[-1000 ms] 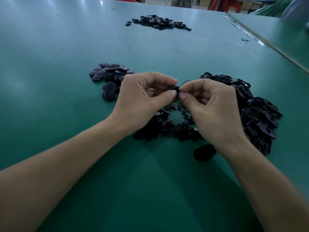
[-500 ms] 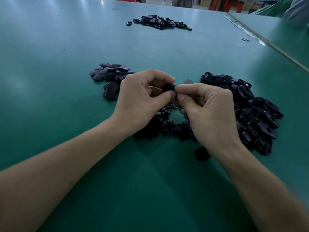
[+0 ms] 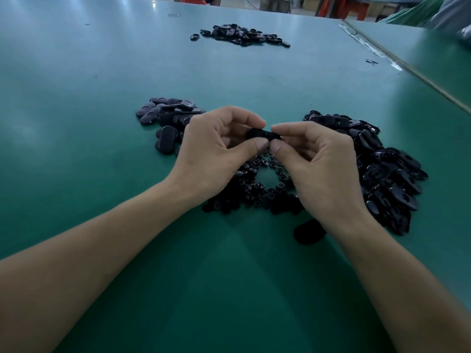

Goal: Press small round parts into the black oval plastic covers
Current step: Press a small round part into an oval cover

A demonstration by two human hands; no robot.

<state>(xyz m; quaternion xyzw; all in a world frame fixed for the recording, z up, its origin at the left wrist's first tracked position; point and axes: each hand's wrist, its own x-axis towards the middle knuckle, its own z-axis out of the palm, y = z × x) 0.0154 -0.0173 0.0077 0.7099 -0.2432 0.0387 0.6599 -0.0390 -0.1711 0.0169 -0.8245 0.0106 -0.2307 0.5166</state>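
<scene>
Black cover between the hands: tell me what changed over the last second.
Little changed. The left hand and right hand keep pinching the same black oval cover. Their fingertips have eased slightly apart, so more of it shows between them. Nothing was picked up or let go. The small round parts, the left pile, the right pile, the far pile and the lone cover lie as before.

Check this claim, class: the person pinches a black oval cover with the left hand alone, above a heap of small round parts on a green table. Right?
Not alone. The head view shows both the left hand and the right hand pinching the black oval cover, one at each end. The rest holds: it is above the heap of small round parts on the green table.
</scene>
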